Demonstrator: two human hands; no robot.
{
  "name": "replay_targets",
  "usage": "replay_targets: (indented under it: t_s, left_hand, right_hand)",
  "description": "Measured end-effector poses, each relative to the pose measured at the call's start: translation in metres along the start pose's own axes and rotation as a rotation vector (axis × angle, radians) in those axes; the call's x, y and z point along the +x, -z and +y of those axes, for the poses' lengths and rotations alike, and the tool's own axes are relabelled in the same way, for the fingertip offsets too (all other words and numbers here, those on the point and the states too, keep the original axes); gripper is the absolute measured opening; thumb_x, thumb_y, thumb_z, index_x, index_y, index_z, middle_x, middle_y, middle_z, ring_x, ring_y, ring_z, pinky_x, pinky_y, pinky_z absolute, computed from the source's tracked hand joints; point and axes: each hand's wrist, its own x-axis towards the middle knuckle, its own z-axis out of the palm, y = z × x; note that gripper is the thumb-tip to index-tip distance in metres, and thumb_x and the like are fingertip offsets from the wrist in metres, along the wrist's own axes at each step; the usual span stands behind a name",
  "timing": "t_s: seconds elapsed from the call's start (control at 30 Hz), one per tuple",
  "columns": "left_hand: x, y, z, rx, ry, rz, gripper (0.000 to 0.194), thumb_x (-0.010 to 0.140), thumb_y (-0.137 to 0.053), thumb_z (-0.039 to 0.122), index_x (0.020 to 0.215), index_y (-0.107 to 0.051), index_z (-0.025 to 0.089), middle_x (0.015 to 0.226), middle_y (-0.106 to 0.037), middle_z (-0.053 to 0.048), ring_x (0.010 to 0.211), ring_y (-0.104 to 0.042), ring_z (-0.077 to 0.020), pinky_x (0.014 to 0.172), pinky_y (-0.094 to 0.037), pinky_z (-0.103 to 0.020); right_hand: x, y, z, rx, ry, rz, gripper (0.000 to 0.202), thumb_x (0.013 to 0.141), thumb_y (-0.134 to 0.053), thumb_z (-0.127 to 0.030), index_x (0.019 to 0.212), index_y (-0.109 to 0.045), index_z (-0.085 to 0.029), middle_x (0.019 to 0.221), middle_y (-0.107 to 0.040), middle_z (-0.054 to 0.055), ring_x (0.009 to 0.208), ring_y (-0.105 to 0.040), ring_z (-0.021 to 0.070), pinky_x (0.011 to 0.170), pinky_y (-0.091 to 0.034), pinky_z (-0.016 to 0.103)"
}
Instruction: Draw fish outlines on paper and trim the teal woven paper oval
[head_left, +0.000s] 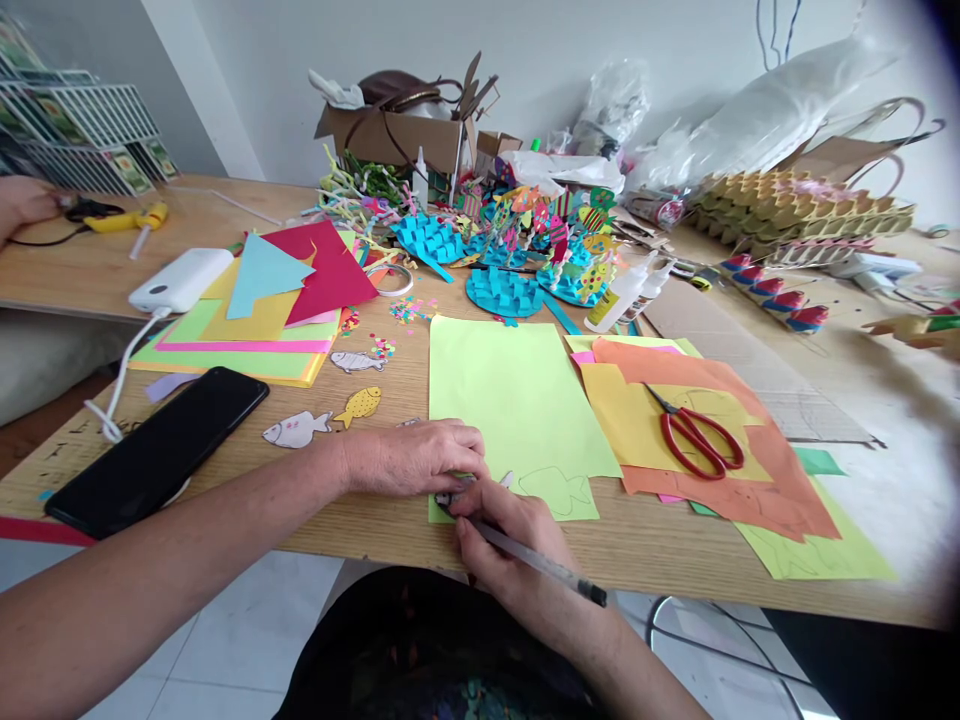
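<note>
My right hand [517,525] grips a clear-barrelled pen [536,558], its tip low at the edge of a small paper fish cutout [444,497] on a light green sheet [510,390]. My left hand [424,455] lies flat over that cutout, fingers outstretched, pressing it down and hiding most of it. A fish outline [553,487] is drawn on the sheet, right of my hands. Left of them lie a yellow paper fish [360,405], a white one [296,429] and a grey one [358,362].
Red-handled scissors [701,440] rest on orange and yellow paper at right. A black phone [161,450], white power bank [182,280] and coloured paper stack [315,365] are at left. Behind are blue crafts [502,292], glue bottles [619,298] and egg trays [802,210]. Another person's hand [30,200] shows far left.
</note>
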Motion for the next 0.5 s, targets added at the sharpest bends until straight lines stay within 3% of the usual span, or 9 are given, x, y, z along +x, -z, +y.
replay_targets:
  t_s: [0.5]
  left_hand:
    - [-0.001,0.001,0.003,0.001,0.001,0.004,0.017,0.091,-0.047,0.014,0.099,-0.06,0.019,0.094,-0.054,-0.004,0.091,-0.049,-0.0157,0.082,-0.038,-0.022]
  right_hand:
    - [-0.01,0.013,0.003,-0.044,-0.056,0.003,0.01,0.076,-0.045,-0.012,0.073,-0.051,-0.019,0.057,-0.052,-0.005,0.049,-0.047,0.0087,0.05,-0.036,0.019]
